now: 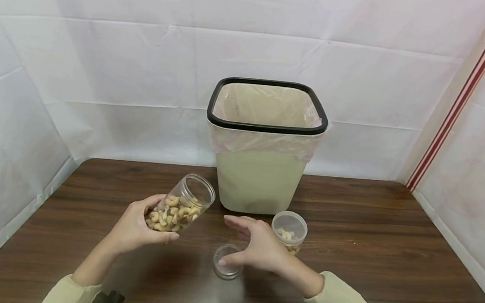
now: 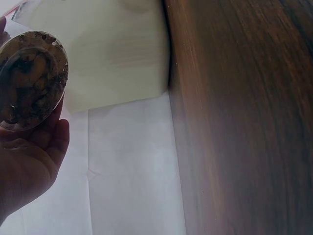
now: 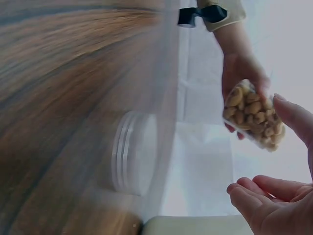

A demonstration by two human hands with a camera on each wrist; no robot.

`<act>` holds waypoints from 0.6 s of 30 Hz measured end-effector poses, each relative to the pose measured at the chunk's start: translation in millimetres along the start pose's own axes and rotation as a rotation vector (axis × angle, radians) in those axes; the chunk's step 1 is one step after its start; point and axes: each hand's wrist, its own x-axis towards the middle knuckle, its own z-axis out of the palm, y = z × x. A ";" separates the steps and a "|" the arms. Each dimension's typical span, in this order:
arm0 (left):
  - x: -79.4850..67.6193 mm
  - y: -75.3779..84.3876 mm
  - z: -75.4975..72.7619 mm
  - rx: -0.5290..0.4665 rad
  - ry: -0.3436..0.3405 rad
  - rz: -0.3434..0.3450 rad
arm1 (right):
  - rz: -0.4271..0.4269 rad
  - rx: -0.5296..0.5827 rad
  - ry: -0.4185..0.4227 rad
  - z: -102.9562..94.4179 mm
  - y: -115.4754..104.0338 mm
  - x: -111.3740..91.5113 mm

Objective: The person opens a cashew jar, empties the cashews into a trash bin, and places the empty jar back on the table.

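Note:
My left hand (image 1: 134,226) grips a clear jar (image 1: 178,211) partly filled with cashews, raised above the table and tilted with its uncovered mouth towards the upper right. The left wrist view shows the jar's round base (image 2: 34,81) with the fingers around it. My right hand (image 1: 262,244) is spread, thumb apart from the fingers, with nothing between them. Below it a round clear lid (image 1: 225,269) lies on the table, partly covered by the thumb in the head view. Behind the right wrist stands a second clear container (image 1: 290,227) with some cashews, its lower part partly hidden.
A pale green bin (image 1: 259,177) with a black rim and a clear plastic liner stands at the back of the dark wooden table (image 1: 356,238). White sheeting (image 1: 124,64) hangs behind and at both sides. A small crumb lies on the table's right part.

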 end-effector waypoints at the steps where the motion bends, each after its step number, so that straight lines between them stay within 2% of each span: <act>1: 0.2 0.2 -0.1 0.002 0.004 0.002 | -0.005 0.027 0.000 -1.0 -1.5 -0.3; 8: 2.8 2.0 -1.0 0.003 0.019 0.024 | -0.031 0.194 0.002 -11.7 -13.6 -3.0; 18: 6.3 6.5 -7.1 -0.022 0.022 0.036 | -0.021 0.233 0.039 -38.5 -30.1 -5.1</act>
